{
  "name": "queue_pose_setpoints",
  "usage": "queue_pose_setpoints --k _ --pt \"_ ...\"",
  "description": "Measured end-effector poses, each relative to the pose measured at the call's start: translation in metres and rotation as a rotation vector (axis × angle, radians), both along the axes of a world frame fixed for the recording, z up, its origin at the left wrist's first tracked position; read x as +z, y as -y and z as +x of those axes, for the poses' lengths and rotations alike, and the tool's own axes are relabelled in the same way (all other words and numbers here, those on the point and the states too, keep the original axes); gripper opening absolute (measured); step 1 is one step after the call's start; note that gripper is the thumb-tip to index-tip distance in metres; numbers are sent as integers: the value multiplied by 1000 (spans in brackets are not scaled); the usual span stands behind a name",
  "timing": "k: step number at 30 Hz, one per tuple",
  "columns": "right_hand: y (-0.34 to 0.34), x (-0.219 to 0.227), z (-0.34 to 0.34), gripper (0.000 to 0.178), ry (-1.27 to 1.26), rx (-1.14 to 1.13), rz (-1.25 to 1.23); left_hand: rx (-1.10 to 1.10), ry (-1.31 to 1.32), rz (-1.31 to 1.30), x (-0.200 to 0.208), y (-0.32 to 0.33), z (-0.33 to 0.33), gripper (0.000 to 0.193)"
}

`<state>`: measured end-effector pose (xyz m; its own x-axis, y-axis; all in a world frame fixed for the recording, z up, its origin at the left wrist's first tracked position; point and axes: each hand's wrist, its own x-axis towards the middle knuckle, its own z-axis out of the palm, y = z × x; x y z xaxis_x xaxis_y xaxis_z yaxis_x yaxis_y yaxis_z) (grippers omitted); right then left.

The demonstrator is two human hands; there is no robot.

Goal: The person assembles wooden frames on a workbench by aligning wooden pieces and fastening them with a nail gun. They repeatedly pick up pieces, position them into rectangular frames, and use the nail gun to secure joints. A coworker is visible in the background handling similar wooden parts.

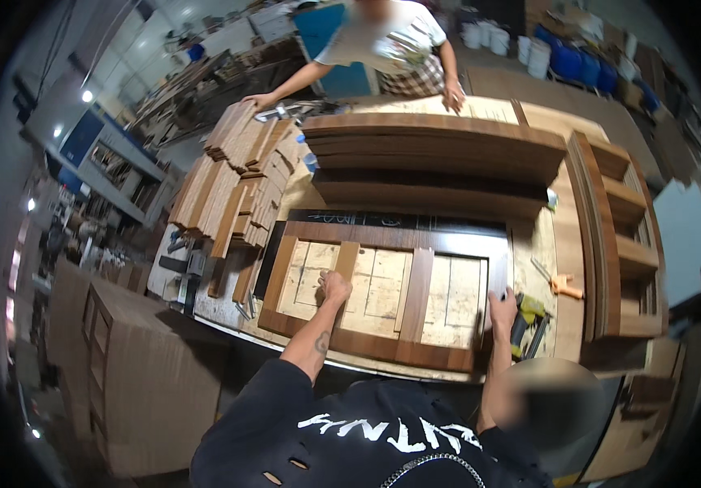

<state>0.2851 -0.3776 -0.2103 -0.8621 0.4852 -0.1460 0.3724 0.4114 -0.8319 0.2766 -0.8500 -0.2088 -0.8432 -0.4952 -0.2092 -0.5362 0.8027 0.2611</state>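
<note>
A brown wooden frame (350, 337) with crosspieces lies flat on the workbench (558, 342) before me. My left hand (335, 288) is closed at the lower part of a lighter wooden slat (347, 258) inside the frame; its fingertips are partly hidden. Right of it, a reddish-brown crosspiece (418, 293) spans the frame, with a thin strip along its left side. At the frame's right end, my right hand (502, 312) grips the edge, thumb and forefinger showing. Close to that hand lies a yellow-green and black power tool (532, 311).
Stacked brown boards (432, 146) stand behind the frame, and piled wooden strips (232, 191) rise at left. Assembled frames (619, 236) stand upright at right, near an orange-handled tool (563, 286). Across the bench, a co-worker (387, 49) rests one hand on the strip pile.
</note>
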Motion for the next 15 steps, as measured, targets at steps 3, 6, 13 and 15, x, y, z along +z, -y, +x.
queue_pose_setpoints --k 3,6,13,15 --pt "-31 11 27 67 -136 -58 -117 -10 -121 67 10 -21 4 65" --pt "-27 82 57 58 -107 -14 -246 79 -258 217 30 -22 30 72" --pt "-19 166 52 60 -434 -42 -304 253 -500 451 102 -11 26 75" --pt "-14 188 43 60 -504 -112 -331 365 -321 828 130 4 5 69"
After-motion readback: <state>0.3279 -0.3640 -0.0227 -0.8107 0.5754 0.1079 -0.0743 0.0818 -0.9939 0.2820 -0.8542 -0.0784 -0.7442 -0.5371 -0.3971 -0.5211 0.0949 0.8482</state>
